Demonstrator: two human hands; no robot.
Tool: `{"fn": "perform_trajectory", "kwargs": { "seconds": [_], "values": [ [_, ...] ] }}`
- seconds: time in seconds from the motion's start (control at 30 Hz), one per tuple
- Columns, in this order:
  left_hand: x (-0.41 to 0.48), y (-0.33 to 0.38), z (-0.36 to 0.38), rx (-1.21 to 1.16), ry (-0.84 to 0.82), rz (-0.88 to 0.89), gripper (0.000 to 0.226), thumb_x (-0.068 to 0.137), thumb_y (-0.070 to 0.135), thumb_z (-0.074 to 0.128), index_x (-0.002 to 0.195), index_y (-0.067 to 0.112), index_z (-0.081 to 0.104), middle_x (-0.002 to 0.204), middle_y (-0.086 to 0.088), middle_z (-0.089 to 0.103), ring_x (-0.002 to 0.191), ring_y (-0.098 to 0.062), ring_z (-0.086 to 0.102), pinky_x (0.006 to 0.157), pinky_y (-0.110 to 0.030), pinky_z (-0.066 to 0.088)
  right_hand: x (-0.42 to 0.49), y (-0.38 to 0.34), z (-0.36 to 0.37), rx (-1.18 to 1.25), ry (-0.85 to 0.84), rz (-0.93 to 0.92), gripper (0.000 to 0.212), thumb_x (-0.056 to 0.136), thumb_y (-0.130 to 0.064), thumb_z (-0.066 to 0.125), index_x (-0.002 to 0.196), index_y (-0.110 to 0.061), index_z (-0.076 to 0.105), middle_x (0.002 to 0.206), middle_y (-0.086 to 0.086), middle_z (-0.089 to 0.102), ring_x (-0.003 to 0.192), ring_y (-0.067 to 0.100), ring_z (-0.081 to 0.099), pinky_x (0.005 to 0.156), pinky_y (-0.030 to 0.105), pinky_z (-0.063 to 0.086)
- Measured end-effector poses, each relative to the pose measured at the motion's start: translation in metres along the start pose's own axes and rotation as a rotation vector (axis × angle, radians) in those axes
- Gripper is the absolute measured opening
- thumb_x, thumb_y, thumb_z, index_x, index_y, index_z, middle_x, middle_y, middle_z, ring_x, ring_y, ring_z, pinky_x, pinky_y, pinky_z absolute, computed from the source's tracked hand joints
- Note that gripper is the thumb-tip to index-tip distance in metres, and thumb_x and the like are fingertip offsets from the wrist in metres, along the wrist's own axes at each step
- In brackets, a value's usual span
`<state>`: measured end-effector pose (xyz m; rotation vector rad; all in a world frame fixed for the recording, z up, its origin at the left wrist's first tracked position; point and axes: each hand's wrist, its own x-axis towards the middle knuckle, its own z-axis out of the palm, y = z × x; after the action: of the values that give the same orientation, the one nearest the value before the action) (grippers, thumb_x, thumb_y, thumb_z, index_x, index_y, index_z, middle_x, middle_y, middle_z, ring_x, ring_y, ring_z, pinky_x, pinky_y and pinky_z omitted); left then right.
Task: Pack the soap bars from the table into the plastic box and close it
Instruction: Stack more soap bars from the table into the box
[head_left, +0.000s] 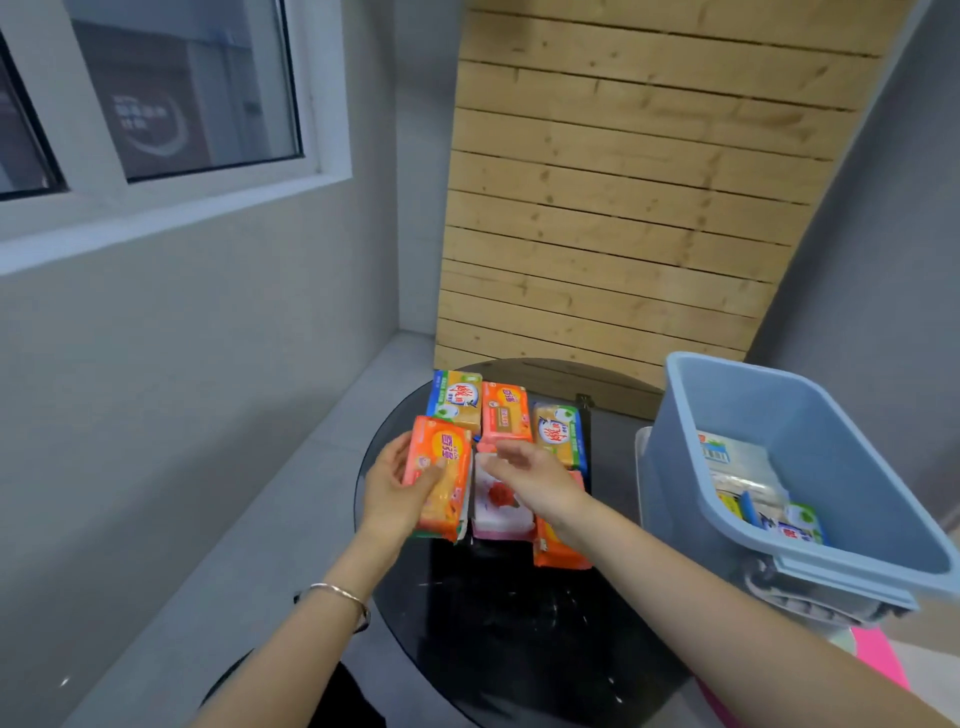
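Several wrapped soap bars lie on a round black table (509, 623). My left hand (395, 488) grips an orange soap bar (441, 478), tilted up off the table. My right hand (530, 475) hovers with fingers apart over a pink-and-white soap bar (501, 506). Under my right wrist lies another orange bar (558, 551). Behind them sit a yellow-blue bar (456, 400), a pink-orange bar (505, 413) and a yellow-green bar (561, 431). The blue plastic box (831, 431) stands open to the right, with a few soap packs (753, 483) inside.
A white lid or tray edge (643, 467) shows beside the box's left wall. A wooden slatted panel (623, 208) leans against the wall behind the table. A grey wall and window are at left. Something pink (878, 660) lies below the box.
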<state>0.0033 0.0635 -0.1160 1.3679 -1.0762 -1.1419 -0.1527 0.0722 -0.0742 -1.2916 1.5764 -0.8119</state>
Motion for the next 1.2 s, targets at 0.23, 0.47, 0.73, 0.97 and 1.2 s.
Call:
{"fn": "perform_trajectory", "kwargs": {
  "seconds": [0.23, 0.47, 0.73, 0.97, 1.2],
  "values": [
    [0.023, 0.039, 0.029, -0.208, -0.105, 0.079, 0.029, 0.091, 0.017, 0.057, 0.12, 0.018, 0.057, 0.109, -0.008, 0.068, 0.088, -0.015, 0.069, 0.075, -0.028, 0.058, 0.02, -0.009, 0.009, 0.43, -0.013, 0.033, 0.036, 0.089, -0.034, 0.06, 0.121, -0.018, 0.056, 0.114, 0.009, 0.069, 0.098, 0.025, 0.068, 0.089, 0.042, 0.052],
    [0.081, 0.048, 0.039, 0.224, -0.076, -0.003, 0.066, 0.087, 0.036, 0.06, 0.14, 0.007, 0.033, 0.14, -0.012, 0.046, 0.125, -0.026, 0.048, 0.103, -0.037, 0.041, 0.056, -0.005, -0.039, 0.485, 0.345, 0.152, 0.036, 0.092, -0.04, 0.052, 0.114, -0.013, 0.06, 0.098, 0.008, 0.071, 0.083, 0.021, 0.067, 0.075, 0.034, 0.051],
    [0.111, 0.016, 0.041, 0.065, -0.138, -0.184, 0.034, 0.073, 0.03, 0.076, 0.097, 0.016, 0.056, 0.09, -0.005, 0.068, 0.072, -0.014, 0.064, 0.058, -0.023, 0.048, 0.096, 0.001, -0.022, 0.377, 0.294, 0.169, 0.04, 0.085, -0.037, 0.064, 0.117, -0.016, 0.053, 0.095, 0.002, 0.067, 0.072, 0.012, 0.061, 0.053, 0.024, 0.042],
    [0.114, 0.001, 0.048, 0.051, -0.113, -0.101, 0.043, 0.078, 0.028, 0.072, 0.116, 0.015, 0.056, 0.104, -0.007, 0.068, 0.093, -0.022, 0.066, 0.077, -0.033, 0.054, 0.111, 0.015, -0.022, 0.174, 0.288, 0.108, 0.043, 0.079, -0.046, 0.069, 0.105, -0.017, 0.052, 0.098, 0.001, 0.066, 0.075, 0.01, 0.064, 0.057, 0.021, 0.048],
    [0.112, -0.005, 0.051, 0.094, -0.058, 0.036, 0.044, 0.083, 0.027, 0.066, 0.124, 0.021, 0.051, 0.1, 0.001, 0.064, 0.078, -0.005, 0.061, 0.056, -0.017, 0.043, 0.109, 0.058, -0.048, -0.18, 0.519, 0.254, 0.064, 0.089, -0.057, 0.044, 0.133, -0.011, 0.047, 0.145, 0.012, 0.037, 0.134, 0.028, 0.036, 0.108, 0.047, 0.036]
  ]
}}
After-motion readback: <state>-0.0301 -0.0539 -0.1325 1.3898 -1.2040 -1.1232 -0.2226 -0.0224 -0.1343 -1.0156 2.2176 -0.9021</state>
